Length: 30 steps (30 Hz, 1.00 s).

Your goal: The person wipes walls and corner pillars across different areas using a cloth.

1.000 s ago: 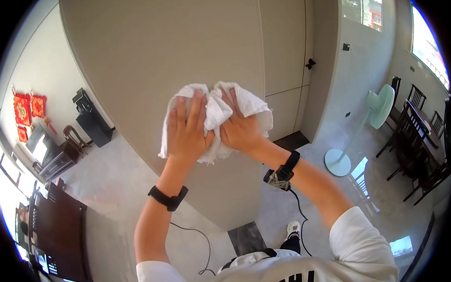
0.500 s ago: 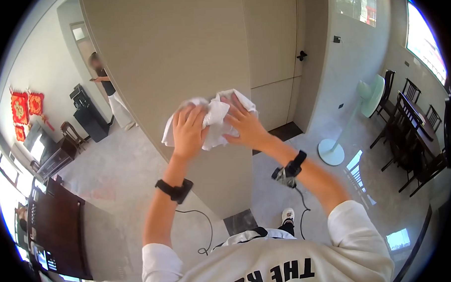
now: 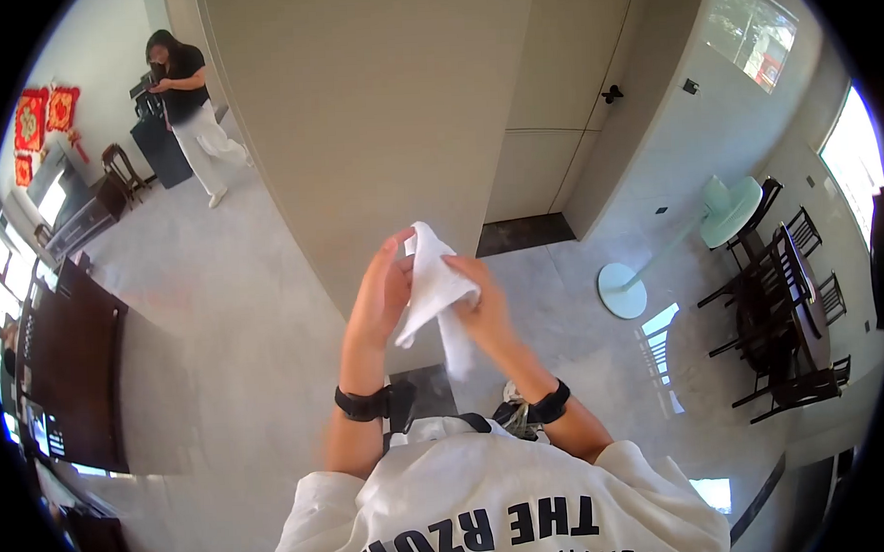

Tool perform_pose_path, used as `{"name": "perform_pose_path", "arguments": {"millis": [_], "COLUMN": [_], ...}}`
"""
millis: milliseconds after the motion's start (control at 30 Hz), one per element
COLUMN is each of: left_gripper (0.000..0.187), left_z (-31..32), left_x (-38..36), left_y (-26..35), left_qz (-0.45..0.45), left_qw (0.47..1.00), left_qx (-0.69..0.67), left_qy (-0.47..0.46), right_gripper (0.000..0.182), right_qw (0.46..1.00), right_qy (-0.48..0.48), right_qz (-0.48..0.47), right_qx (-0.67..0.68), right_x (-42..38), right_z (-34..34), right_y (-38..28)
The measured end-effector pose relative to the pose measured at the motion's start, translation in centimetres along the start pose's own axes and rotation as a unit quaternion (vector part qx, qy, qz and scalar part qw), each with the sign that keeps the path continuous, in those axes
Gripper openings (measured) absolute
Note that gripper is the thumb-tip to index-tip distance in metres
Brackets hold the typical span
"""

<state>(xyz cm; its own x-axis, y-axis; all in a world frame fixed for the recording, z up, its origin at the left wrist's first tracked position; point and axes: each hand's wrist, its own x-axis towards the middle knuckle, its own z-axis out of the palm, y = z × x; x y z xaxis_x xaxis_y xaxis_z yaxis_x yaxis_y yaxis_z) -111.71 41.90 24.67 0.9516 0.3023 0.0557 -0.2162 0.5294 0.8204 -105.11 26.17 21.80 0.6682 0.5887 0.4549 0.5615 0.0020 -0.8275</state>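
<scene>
A white cloth [image 3: 431, 286] hangs partly folded between my two hands, its lower corners dangling. My left hand [image 3: 389, 283] grips its left side near the top, fingers curled behind the fabric. On the other side my right hand [image 3: 479, 299] pinches the cloth's right part; some of its fingers are covered by the fabric. Both hands are in front of a tall beige panel [image 3: 358, 104] and apart from its surface. Each wrist wears a black strap.
At the far left a person [image 3: 188, 110] stands near a black cabinet [image 3: 162, 149]. To the right are a pale green standing fan [image 3: 623, 289] and a dark dining table [image 3: 810, 312] with several chairs. A dark wooden cabinet [image 3: 85, 376] stands at left. Glossy tiles [image 3: 219, 313] cover the floor.
Both hands have come off the panel and drawn down toward my body with the cloth, which was spread flat and now hangs folded. The person at left has moved further into view.
</scene>
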Motion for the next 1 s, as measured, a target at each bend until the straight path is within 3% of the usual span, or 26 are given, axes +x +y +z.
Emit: {"name": "perform_pose_path", "arguments": {"millis": [67, 100, 200, 300, 400, 433, 533, 633, 700, 733, 800, 900, 1000], "left_gripper": [0.041, 0.029, 0.024, 0.024, 0.024, 0.023, 0.023, 0.021, 0.019, 0.018, 0.017, 0.015, 0.014], "left_z": [-2.8, -2.7, -4.2, -1.9, 0.2, 0.2, -0.4, -3.8, -4.2, -4.3, -5.8, -5.6, -2.9], "left_x": [0.7, 0.8, -0.9, -3.2, -4.2, -4.2, -4.5, -4.0, -4.7, -4.9, -4.7, -4.7, -4.7], "left_y": [-3.2, -4.3, -3.3, -2.0, -2.7, -3.2, -3.9, -6.1, -5.0, -4.4, -5.2, -5.2, -4.9], "left_qz": [0.082, 0.172, 0.017, -0.021, 0.076, 0.116, 0.155, 0.135, 0.047, 0.004, 0.009, 0.008, -0.013], "left_qw": [0.977, 0.901, 0.893, 0.918, 0.874, 0.835, 0.794, 0.901, 0.933, 0.944, 0.961, 0.97, 0.985], "left_qx": [0.194, 0.372, 0.44, 0.394, 0.477, 0.538, 0.586, 0.413, 0.353, 0.322, 0.252, 0.189, 0.121], "left_qy": [0.044, 0.142, 0.09, -0.041, -0.049, 0.0, 0.044, -0.008, -0.047, -0.068, -0.117, -0.153, -0.123], "right_gripper": [0.043, 0.035, 0.031, 0.032, 0.036, 0.037, 0.043, 0.05, 0.053, 0.051, 0.049, 0.041, 0.041], "right_qw": [0.984, 0.985, 0.957, 0.948, 0.93, 0.94, 0.955, 0.946, 0.935, 0.933, 0.929, 0.935, 0.954], "right_qy": [0.029, 0.076, 0.109, 0.059, -0.006, -0.028, -0.082, -0.128, -0.193, -0.194, -0.197, -0.169, -0.233], "right_qz": [0.144, 0.126, 0.218, 0.281, 0.3, 0.283, 0.237, 0.223, 0.219, 0.217, 0.212, 0.271, 0.185], "right_qx": [0.104, 0.091, 0.155, 0.138, 0.21, 0.189, 0.161, 0.195, 0.202, 0.213, 0.233, 0.152, 0.033], "right_x": [0.1, -0.1, -0.9, -1.3, -1.8, -1.8, -1.7, -2.6, -2.4, -2.6, -3.1, -3.7, -4.7], "right_z": [-0.5, -0.4, -0.6, -0.7, -0.2, -0.1, 0.2, -0.6, -2.4, -2.9, -3.3, -3.7, -3.1], "right_y": [0.9, 1.1, 2.7, 2.6, 2.2, 2.2, 2.6, 2.5, 1.9, 2.2, 2.9, 2.7, 2.5]}}
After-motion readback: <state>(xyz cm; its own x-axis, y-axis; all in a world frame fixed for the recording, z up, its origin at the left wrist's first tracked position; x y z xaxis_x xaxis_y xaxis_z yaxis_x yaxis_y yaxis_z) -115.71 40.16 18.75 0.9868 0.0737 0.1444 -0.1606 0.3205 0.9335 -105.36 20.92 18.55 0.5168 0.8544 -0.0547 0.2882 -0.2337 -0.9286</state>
